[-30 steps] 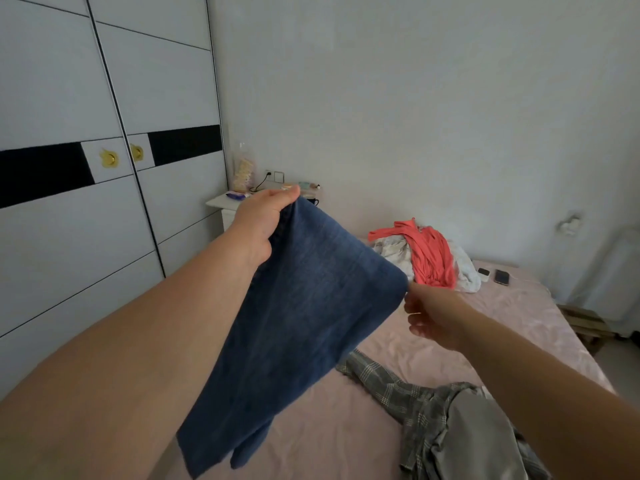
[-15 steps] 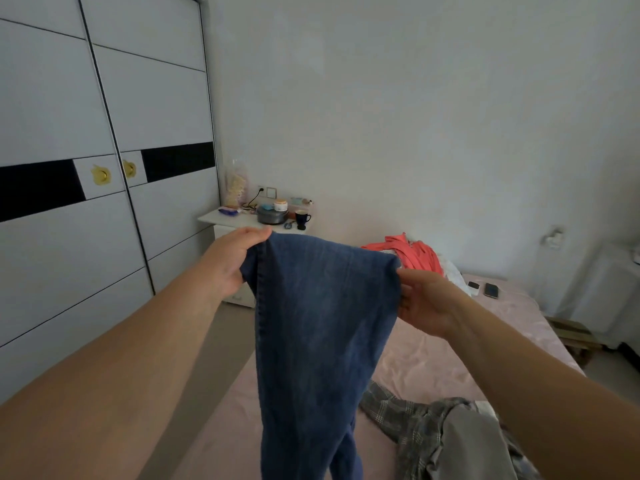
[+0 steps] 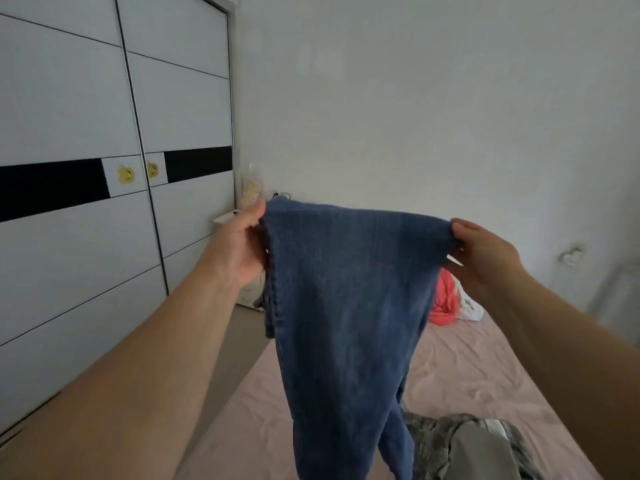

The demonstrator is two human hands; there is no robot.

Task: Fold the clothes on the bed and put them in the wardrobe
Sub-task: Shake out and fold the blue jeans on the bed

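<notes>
Both arms are out in front, and the blue jeans [image 3: 346, 306] hang in the air between them, held up over the near part of the bed [image 3: 467, 368]. The left hand [image 3: 239, 244] pinches the left end of the top edge, thumb on top and fingers curled behind the denim. The right hand [image 3: 485, 258] grips the right end, fingers curled round the cloth. That top edge runs taut from hand to hand, sagging only a little in the middle. Below it the fabric narrows and drops straight down, the lower end leaving the frame at the bottom.

To the left stands the wardrobe [image 3: 86, 237], both sliding doors closed, its gold knobs [image 3: 126, 174] side by side at the seam. A strip of bare floor [image 3: 242, 344] separates wardrobe from bed.

On the pink sheet, a plaid and grey heap of clothes [image 3: 467, 448] lies at the near right, just beside the hanging legs. Farther back, a coral garment [image 3: 445, 303] and a white one [image 3: 471, 306] lie touching, partly hidden behind the jeans. Open sheet stretches between the two heaps.
</notes>
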